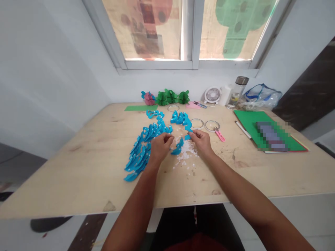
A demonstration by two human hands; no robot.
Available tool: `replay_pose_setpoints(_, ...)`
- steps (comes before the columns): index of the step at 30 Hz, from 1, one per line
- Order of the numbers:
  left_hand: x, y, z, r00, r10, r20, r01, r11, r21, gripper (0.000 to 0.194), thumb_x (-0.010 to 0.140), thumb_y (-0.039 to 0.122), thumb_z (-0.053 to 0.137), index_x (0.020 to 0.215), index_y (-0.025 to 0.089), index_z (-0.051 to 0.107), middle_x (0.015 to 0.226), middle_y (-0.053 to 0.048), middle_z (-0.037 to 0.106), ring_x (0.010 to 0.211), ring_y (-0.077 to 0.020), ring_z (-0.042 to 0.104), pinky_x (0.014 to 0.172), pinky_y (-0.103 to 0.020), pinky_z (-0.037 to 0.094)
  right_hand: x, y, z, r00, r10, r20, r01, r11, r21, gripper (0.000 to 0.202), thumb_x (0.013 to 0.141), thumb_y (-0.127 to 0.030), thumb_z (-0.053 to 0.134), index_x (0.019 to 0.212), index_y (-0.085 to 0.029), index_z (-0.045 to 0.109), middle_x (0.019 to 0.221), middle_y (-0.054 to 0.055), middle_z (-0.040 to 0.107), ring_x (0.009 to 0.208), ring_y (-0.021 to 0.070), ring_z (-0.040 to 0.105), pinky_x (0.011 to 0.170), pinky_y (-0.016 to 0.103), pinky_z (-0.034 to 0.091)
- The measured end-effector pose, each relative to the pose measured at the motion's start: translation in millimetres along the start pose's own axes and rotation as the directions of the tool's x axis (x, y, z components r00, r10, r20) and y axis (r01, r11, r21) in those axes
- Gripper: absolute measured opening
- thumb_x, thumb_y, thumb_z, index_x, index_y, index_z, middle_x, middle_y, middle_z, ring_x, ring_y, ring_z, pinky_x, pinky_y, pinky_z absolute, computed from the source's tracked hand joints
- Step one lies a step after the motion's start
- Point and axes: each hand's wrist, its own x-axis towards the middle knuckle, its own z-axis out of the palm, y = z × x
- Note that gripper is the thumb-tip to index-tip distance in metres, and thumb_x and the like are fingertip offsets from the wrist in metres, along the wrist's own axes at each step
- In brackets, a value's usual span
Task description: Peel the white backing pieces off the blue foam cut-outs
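My right hand (201, 140) pinches a small blue paper piece (187, 137) above the table. Facing it, my left hand (161, 145) has its thumb and fingers pressed together; anything between them is too small to make out. Between and below the hands lie small white paper bits (187, 153) in a loose heap, with a couple of curved blue paper pieces (178, 147) beside them. Rows of folded blue paper pieces (138, 155) dotted with white spread to the left of my left hand. More blue pieces (179, 118) lie just beyond the hands.
Metal rings (197, 123) and pink-handled snips (219, 134) lie beyond my right hand. Green paper figures (170, 97), a small fan (212, 95) and a glass bottle (237, 92) stand along the wall. A white pen (243, 129) and green sheet (246, 120) are at the right.
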Motion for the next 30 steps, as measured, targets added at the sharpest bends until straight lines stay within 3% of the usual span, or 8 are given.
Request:
replay_pose_setpoints(2, 2, -6, -2.0, 0.999, 0.002, 0.049, -0.01, 0.986, 0.167, 0.017, 0.062, 0.033, 0.064, 0.056, 0.019, 0.057, 0.052, 0.0, 0.057, 0.061, -0.0166, 0.054, 0.05, -0.023, 0.03, 1, 3, -1, 1.0, 0.009, 0.013, -0.009, 1.0, -0.001, 0.031, 0.069, -0.045, 0.058, 0.064, -0.015, 0.062, 0.054, 0.0, 0.055, 0.05, 0.0109, 0.045, 0.045, 0.021, 0.033)
replay_pose_setpoints(6, 1, -15, 5.4, 0.992, 0.008, 0.125, -0.048, 0.947, 0.317, 0.017, 0.059, 0.03, 0.067, 0.053, 0.019, 0.056, 0.053, -0.003, 0.058, 0.066, -0.0191, 0.056, 0.052, -0.023, 0.029, 2, 9, -1, 0.999, 0.005, 0.038, -0.004, 1.0, -0.025, 0.03, 0.07, -0.043, 0.057, 0.064, -0.014, 0.061, 0.051, -0.001, 0.052, 0.046, 0.0092, 0.041, 0.044, 0.021, 0.029)
replay_pose_setpoints(14, 0, -14, 16.6, 0.992, -0.027, 0.126, -0.023, 0.925, 0.38, 0.008, 0.06, 0.025, 0.064, 0.057, 0.019, 0.059, 0.059, -0.004, 0.062, 0.068, -0.0187, 0.056, 0.054, -0.023, 0.029, 2, 14, -2, 1.0, -0.005, 0.019, 0.006, 0.997, -0.083, 0.03, 0.07, -0.044, 0.057, 0.061, -0.015, 0.06, 0.049, -0.004, 0.047, 0.046, 0.0085, 0.037, 0.045, 0.021, 0.028)
replay_pose_setpoints(19, -2, -6, 13.1, 0.996, -0.025, 0.089, -0.002, 0.956, 0.295, 0.01, 0.058, 0.022, 0.063, 0.051, 0.019, 0.057, 0.049, 0.0, 0.057, 0.058, -0.0161, 0.053, 0.051, -0.022, 0.029, 1, 10, -2, 1.0, -0.007, 0.028, 0.009, 0.996, -0.089, 0.029, 0.07, -0.043, 0.056, 0.061, -0.015, 0.061, 0.048, -0.004, 0.046, 0.045, 0.0088, 0.037, 0.045, 0.021, 0.027)
replay_pose_setpoints(23, 1, 7, -3.2, 0.997, 0.044, 0.062, -0.054, 0.983, 0.176, 0.009, 0.061, 0.025, 0.062, 0.055, 0.018, 0.061, 0.056, 0.0, 0.061, 0.056, -0.0138, 0.052, 0.053, -0.023, 0.034, 2, 9, -3, 1.0, -0.023, 0.004, 0.023, 0.995, -0.099, 0.028, 0.071, -0.041, 0.056, 0.06, -0.015, 0.061, 0.047, -0.004, 0.045, 0.046, 0.0087, 0.037, 0.046, 0.021, 0.027)
replay_pose_setpoints(26, 5, 16, -16.5, 0.998, 0.025, 0.051, -0.033, 0.985, 0.167, 0.008, 0.056, 0.021, 0.066, 0.051, 0.017, 0.061, 0.049, 0.001, 0.057, 0.051, -0.0124, 0.049, 0.05, -0.022, 0.033, 2, 10, -3, 1.0, -0.011, 0.006, 0.012, 0.996, -0.083, 0.027, 0.071, -0.04, 0.056, 0.062, -0.015, 0.062, 0.048, -0.004, 0.046, 0.046, 0.0089, 0.038, 0.046, 0.021, 0.027)
replay_pose_setpoints(30, 10, 18, -19.9, 0.982, -0.085, 0.17, 0.117, 0.975, -0.188, 0.012, 0.056, 0.026, 0.069, 0.056, 0.015, 0.063, 0.055, 0.0, 0.059, 0.05, -0.0098, 0.047, 0.049, -0.021, 0.035, 1, 12, -1, 0.999, -0.002, 0.042, 0.003, 1.0, -0.022, 0.027, 0.07, -0.04, 0.057, 0.067, -0.014, 0.064, 0.051, -0.003, 0.051, 0.048, 0.0094, 0.042, 0.047, 0.021, 0.03)
